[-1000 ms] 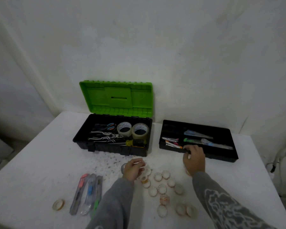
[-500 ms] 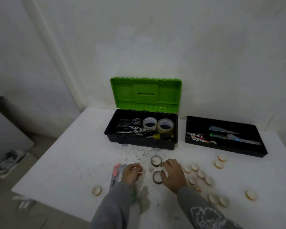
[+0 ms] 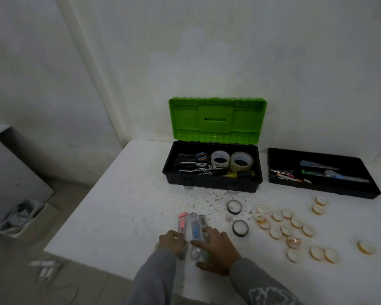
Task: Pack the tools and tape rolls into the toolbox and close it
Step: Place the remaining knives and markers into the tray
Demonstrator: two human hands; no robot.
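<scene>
The left hand (image 3: pixel 171 240) is curled around the near end of the pink cutter (image 3: pixel 182 222). Beside it, the right hand (image 3: pixel 217 249) lies spread on the near ends of the blue cutter (image 3: pixel 194 228) and a third cutter (image 3: pixel 203 222), fingers loosely extended and thumb on the blue one. Two dark-rimmed rolls (image 3: pixel 240 227) lie just right of the right hand, with the small tape rolls (image 3: pixel 286 230) scattered farther right. The open toolbox (image 3: pixel 211 183) stands well beyond both hands, and the tray (image 3: pixel 323 190) is beyond and to the right. The hands hide the cutters' near ends, and motion blur softens the fingers.
</scene>
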